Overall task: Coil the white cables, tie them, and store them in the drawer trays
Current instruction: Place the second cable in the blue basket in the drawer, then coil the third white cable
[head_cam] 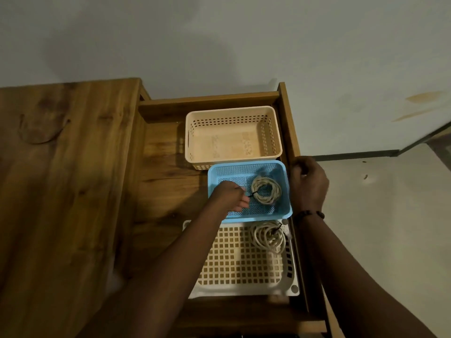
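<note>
A pale plastered wall [219, 45] rises behind a wooden worktop [61, 167], and beside the worktop an open wooden drawer [166, 167] holds three perforated trays set in a row along its right side.

At the drawer's far end stands a beige tray [192, 137]. In the middle sits a blue tray [285, 191], its near edge overlapping the far rim of a white tray [244, 289] at the drawer's near end.

One coiled white cable [266, 190], bound with a dark tie on its left side, lies on the floor of the blue tray, toward its right wall. A second coiled cable [268, 236] lies in the far right corner of the white tray.

The left hand [231, 196] reaches into the blue tray over its left rim, fingers loosely extended toward the coil, the fingertips just at the dark tie; whether they pinch it cannot be told.

The right hand [308, 185] rests at the drawer's right side wall, beside the blue tray, fingers curled over the wall's top edge. A dark beaded bracelet [310, 214] circles that wrist.
</note>
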